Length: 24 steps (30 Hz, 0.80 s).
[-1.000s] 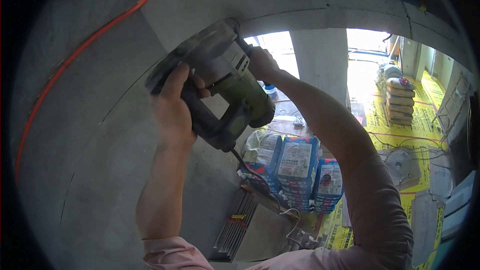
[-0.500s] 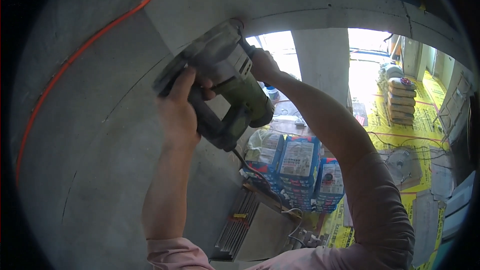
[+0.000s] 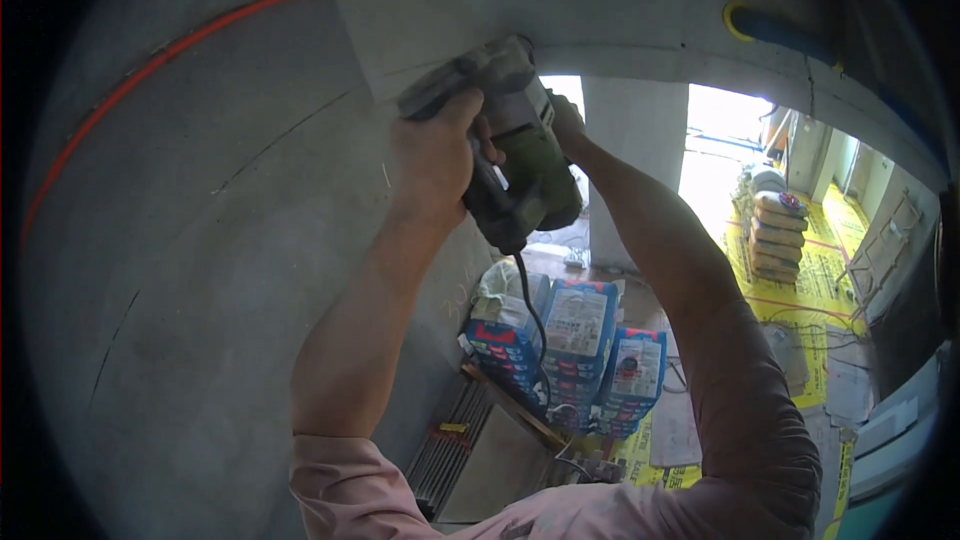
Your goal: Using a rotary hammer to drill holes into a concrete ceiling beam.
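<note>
Raised overhead against the grey concrete is a dusty green and dark grey rotary hammer. Its top end meets the concrete near the corner of wall and beam; any bit there is hidden from me. My left hand is wrapped round its rear handle, with the thumb lying along the casing. On the far side my right hand is closed on what looks like the side handle, mostly hidden behind the body. A black power cord hangs from the tool's lower end.
Blue-wrapped stacks of bags stand below, beside leaning grey panels. An orange conduit runs up the wall. A blue pipe crosses the beam. Farther right, brown sacks are piled on yellow floor sheeting.
The rotary hammer and both hands have shifted right in view, and the tool appears more upright. The background has shifted too, so my head has moved. Both hands keep their hold.
</note>
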Available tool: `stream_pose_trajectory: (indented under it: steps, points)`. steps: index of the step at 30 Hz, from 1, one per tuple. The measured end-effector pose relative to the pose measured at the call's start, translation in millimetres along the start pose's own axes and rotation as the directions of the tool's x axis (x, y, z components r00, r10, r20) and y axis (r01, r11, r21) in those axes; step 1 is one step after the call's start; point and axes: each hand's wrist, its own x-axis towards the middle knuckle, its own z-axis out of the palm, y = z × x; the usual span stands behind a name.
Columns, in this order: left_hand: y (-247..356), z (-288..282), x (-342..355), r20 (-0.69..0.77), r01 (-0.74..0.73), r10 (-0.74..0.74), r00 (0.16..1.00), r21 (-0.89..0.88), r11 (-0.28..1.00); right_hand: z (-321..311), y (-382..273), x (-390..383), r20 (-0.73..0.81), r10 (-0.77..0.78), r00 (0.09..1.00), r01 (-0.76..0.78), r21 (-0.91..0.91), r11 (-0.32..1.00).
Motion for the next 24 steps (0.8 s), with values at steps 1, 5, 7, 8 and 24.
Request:
stream_pose_trajectory:
  steps: [1, 5, 7, 8, 24]
  points:
    - [2.7, 2.1, -3.2, -0.012, 0.037, -0.037, 0.999, -0.031, 0.999, -4.7, -2.2, -3.7, 0.066, -0.004, 0.998, 0.001, 0.042, 0.999]
    - [6.7, 10.2, -10.6, 0.013, 0.071, -0.070, 0.997, -0.150, 0.986, -6.9, 18.0, -2.6, -0.039, 0.086, 0.996, -0.080, 0.117, 0.990]
    - [11.1, 10.2, -19.7, 0.000, 0.057, -0.058, 0.998, -0.182, 0.982, -10.4, 15.8, -7.6, 0.004, -0.026, 1.000, 0.026, 0.031, 0.999]
    - [12.2, 8.9, -21.7, -0.005, 0.055, -0.057, 0.998, -0.196, 0.979, -15.2, 16.3, -7.2, -0.007, -0.027, 1.000, 0.028, 0.023, 0.999]
    - [26.5, -27.0, -68.3, 0.001, 0.028, -0.029, 1.000, -0.160, 0.987, -6.9, -6.6, -52.8, -0.024, -0.147, 0.989, 0.140, -0.176, 0.974]
